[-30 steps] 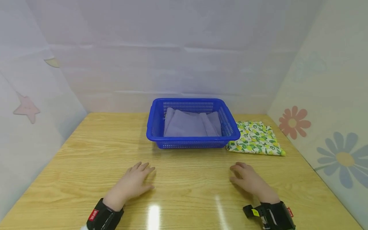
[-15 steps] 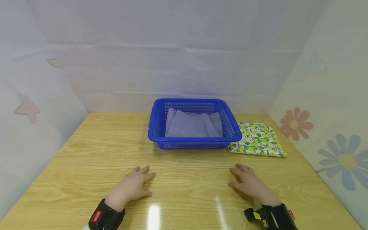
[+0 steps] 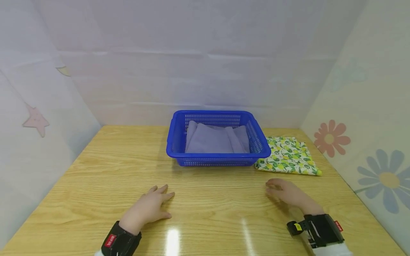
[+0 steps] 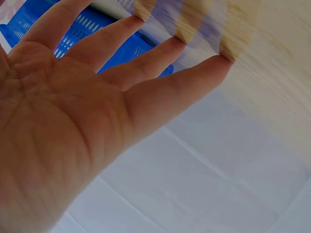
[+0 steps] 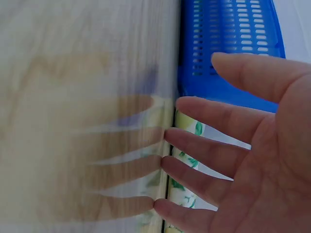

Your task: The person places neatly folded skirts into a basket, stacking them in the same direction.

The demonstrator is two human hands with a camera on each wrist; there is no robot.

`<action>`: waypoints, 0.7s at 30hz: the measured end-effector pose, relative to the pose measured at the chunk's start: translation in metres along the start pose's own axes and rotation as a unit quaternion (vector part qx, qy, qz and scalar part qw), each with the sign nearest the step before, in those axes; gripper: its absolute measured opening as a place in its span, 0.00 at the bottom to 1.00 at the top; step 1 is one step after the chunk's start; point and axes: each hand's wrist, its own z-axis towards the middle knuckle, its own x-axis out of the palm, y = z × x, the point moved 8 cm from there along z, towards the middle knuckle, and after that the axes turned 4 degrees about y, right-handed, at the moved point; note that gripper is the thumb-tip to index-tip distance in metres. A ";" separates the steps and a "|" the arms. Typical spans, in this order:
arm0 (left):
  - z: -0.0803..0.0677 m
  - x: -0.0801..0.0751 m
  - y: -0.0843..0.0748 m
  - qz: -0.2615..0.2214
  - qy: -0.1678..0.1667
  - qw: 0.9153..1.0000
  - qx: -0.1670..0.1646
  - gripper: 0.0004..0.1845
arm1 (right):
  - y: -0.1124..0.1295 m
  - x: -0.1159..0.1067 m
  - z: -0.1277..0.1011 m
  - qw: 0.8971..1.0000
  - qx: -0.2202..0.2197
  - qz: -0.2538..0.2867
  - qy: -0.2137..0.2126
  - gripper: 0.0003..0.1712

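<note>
My left hand [image 3: 148, 208] rests on the wooden table at the left front, fingers spread and nothing in them. In the left wrist view its fingertips [image 4: 226, 60] meet the glossy tabletop. My right hand [image 3: 289, 193], also holding nothing, lies farther right, just in front of a folded cloth [image 3: 288, 156] printed with lemons and leaves. Its relaxed fingers [image 5: 209, 150] show at the table surface in the right wrist view. Beyond both hands stands a blue plastic basket [image 3: 217, 155] with perforated walls. Inside it lies a folded greyish-purple cloth [image 3: 211, 139].
The basket partly overlaps the printed cloth's left side. White sheeting [image 3: 198, 71] rises behind the table [image 3: 112, 167], and a flower-decorated panel [image 3: 378, 117] flanks it on the right. Black straps [image 3: 323, 229] wrap both wrists.
My right hand has shifted right and a little forward, toward the printed cloth, its fingers now closer together. The left hand has spread its fingers slightly and stayed nearly in place.
</note>
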 end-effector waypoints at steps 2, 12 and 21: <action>0.000 0.000 0.000 -0.001 0.001 1.000 0.000 0.36 | -0.007 -0.004 0.004 1.000 0.020 -0.007 -0.002 0.26; 0.002 0.001 0.001 -0.003 0.008 1.000 -0.009 0.36 | -0.026 -0.025 0.025 0.992 0.079 -0.094 -0.019 0.20; 0.002 0.003 0.002 -0.010 0.002 1.000 -0.007 0.35 | -0.025 -0.030 0.038 0.976 0.042 -0.190 -0.094 0.38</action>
